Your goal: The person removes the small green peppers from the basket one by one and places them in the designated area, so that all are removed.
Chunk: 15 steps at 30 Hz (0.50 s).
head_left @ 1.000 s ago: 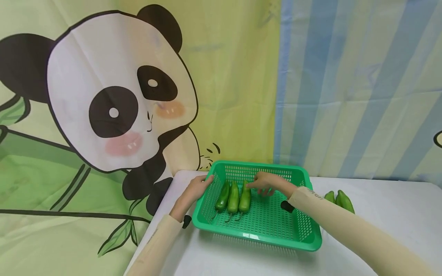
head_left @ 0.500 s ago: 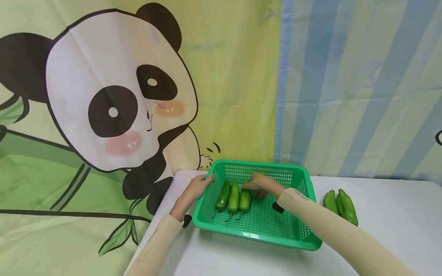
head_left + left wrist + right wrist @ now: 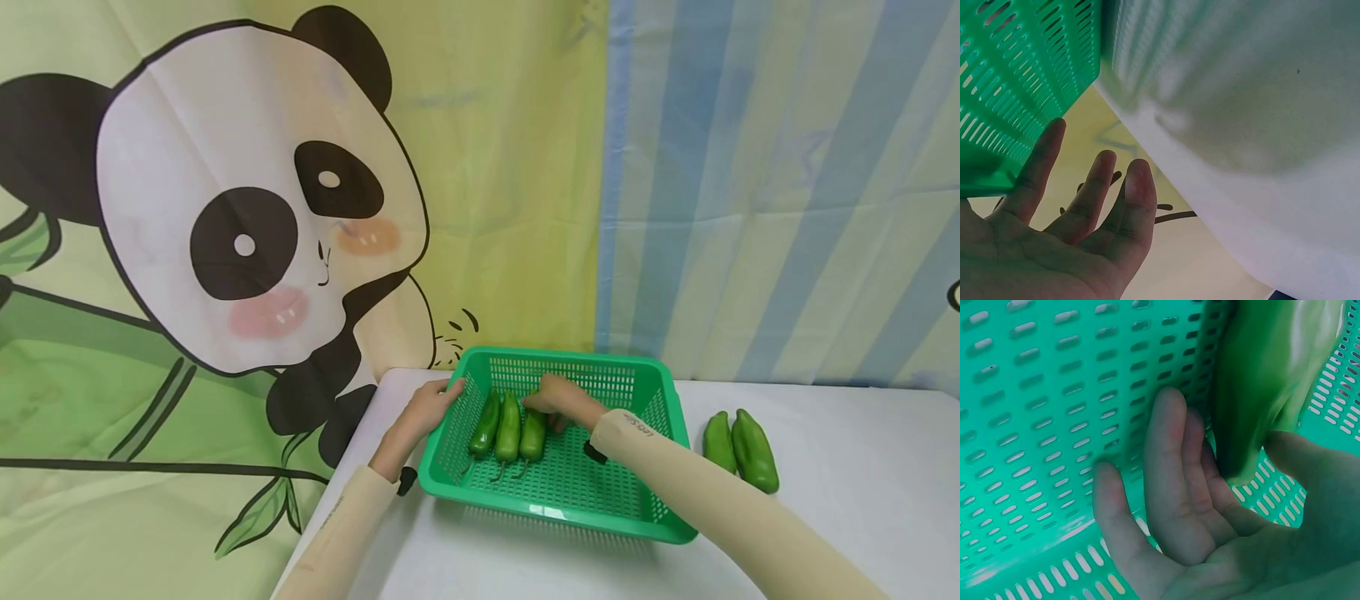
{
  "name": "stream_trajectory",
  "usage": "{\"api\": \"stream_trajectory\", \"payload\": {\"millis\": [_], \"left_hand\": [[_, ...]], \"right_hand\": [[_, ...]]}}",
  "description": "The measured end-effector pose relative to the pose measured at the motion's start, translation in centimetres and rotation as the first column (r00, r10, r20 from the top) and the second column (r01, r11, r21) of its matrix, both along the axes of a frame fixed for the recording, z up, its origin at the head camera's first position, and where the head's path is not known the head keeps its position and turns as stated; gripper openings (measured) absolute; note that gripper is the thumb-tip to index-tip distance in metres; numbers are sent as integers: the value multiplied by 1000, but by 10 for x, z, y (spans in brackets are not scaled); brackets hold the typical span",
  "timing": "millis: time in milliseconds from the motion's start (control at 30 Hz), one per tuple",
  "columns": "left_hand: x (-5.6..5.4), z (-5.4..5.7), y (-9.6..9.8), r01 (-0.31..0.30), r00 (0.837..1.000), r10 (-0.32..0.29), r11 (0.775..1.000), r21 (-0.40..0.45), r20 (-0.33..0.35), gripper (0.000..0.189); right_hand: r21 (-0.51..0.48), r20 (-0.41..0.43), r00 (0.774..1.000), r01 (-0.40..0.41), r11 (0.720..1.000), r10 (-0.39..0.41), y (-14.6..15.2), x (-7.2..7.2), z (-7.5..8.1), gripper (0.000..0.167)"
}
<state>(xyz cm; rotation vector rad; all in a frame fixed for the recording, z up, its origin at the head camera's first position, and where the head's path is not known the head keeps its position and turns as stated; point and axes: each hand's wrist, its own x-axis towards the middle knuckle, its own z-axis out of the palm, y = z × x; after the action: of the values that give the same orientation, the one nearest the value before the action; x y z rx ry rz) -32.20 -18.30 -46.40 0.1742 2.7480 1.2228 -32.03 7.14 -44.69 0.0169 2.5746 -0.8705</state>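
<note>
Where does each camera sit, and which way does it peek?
Head: on the head, facing forward and down at the green basket and peppers; left hand, right hand and sleeves show.
Left wrist: on that wrist, facing the basket's outside and white table; left fingers and palm show.
Right wrist: on that wrist, facing inside the basket; right thumb and fingers show.
Head and right wrist share the right hand at one pepper.

Small lettering [image 3: 637, 423] on the right sleeve [image 3: 720, 487] and the left sleeve [image 3: 347, 533] is too blurred to read.
</note>
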Motion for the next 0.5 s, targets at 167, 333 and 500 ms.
{"api": "stream_trajectory", "payload": {"millis": [167, 333, 500], "left_hand": [[1, 1, 0, 0, 1000, 0, 1000, -3, -3, 51], [1, 2, 0, 2, 1000, -2, 1000, 0, -2, 52], [2, 2, -1, -2, 1000, 2, 1000, 4, 1, 52]], "right_hand": [[-12, -11, 1000, -11, 1000, 11, 1, 0, 0, 28], [-6, 2, 1000, -20, 1000, 20, 4, -2, -1, 35], [-34, 52, 999, 2, 999, 0, 8, -4, -1, 41]]}}
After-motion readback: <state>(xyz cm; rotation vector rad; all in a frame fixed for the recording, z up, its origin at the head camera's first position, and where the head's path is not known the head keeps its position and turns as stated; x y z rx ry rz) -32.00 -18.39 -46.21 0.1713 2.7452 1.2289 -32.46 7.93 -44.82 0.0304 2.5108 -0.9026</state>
